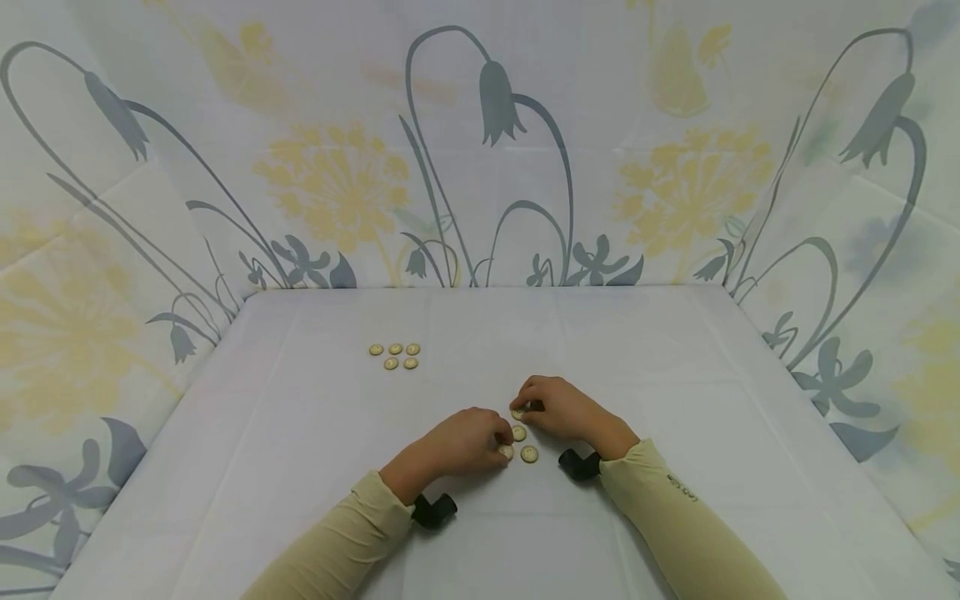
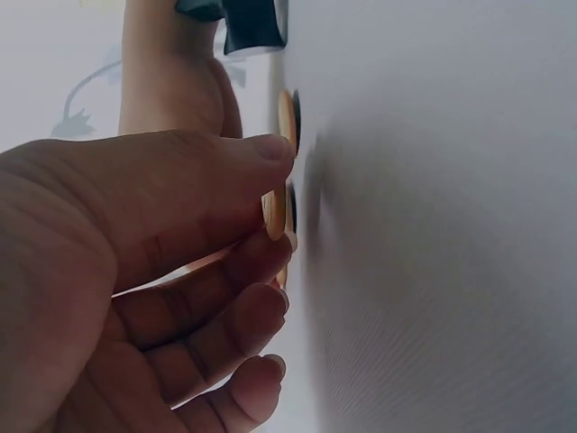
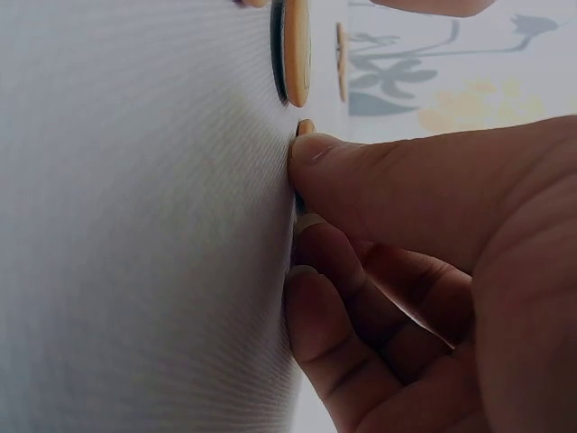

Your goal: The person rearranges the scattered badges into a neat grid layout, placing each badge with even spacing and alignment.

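My left hand [image 1: 463, 442] pinches a small round wooden disc [image 1: 506, 452] between thumb and fingers, low over the white tabletop. In the left wrist view this disc [image 2: 274, 215] stands edge-on between thumb and fingertips. Slightly farther off, my right hand [image 1: 564, 408] pinches another disc [image 1: 517, 413]; the right wrist view shows only a sliver of that disc [image 3: 306, 127] past the thumb. Two more pale discs with small dark marks lie close by: one disc [image 1: 519, 432] between the hands, one disc [image 1: 529, 454] nearer me. Seen from the side, the discs have dark undersides.
Several matching discs [image 1: 395, 349] lie in two short rows at the far left of the white-covered table [image 1: 637, 350]. A flower-patterned cloth [image 1: 465, 167] rises behind and at both sides. Black wrist cameras [image 1: 435, 511] hang beneath each wrist, close over the table.
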A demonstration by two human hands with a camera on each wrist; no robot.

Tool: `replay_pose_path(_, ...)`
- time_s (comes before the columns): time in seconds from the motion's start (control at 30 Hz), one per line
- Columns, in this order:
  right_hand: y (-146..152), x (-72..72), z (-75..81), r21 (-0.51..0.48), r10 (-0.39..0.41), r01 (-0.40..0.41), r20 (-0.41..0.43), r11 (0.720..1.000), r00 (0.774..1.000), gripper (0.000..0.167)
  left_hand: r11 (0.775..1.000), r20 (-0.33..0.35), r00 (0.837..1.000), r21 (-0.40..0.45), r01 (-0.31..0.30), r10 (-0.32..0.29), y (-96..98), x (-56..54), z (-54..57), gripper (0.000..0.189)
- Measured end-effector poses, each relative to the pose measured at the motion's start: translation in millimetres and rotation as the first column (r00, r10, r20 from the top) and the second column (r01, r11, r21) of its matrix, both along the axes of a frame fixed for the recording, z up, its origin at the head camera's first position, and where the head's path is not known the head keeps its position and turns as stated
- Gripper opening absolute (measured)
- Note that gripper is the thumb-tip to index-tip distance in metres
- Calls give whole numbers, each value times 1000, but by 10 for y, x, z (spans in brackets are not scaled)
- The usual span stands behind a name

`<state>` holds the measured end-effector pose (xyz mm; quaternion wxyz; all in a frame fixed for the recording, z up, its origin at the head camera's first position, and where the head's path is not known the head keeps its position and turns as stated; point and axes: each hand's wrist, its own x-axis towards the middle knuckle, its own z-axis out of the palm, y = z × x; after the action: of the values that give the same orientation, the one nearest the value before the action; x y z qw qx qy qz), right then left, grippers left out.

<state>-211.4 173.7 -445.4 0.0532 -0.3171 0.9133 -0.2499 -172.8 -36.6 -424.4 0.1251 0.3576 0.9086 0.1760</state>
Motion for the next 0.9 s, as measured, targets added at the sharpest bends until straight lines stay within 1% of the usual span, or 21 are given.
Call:
replay_pose_path(0.17, 1, 2, 10, -5, 13, -13, -13, 1000, 1000, 18, 1000, -3, 1000, 11, -25, 25, -55, -37, 7, 18)
replay_pose_path(0.37, -13, 20, 30, -3, 4, -4, -5, 1000, 1000, 18, 998, 3, 999, 37, -46, 46, -133, -74, 42, 17)
replay_pose_path(0.57, -22, 23, 32, 5, 0, -1, 12, 1000, 1000, 18, 994, -1, 995, 41, -99, 99, -234, -141, 50, 19)
replay_pose_path(0.73, -21, 19, 32, 1, 6, -6, 2, 1000, 1000, 19, 986, 7, 989, 66, -151, 151, -328, -202, 62, 20)
replay_pose_path(0.9, -15, 21, 29, -5, 10, -10, -1, 1000, 1000, 18, 979, -4, 980, 59, -197, 198, -423, -262, 58, 20)
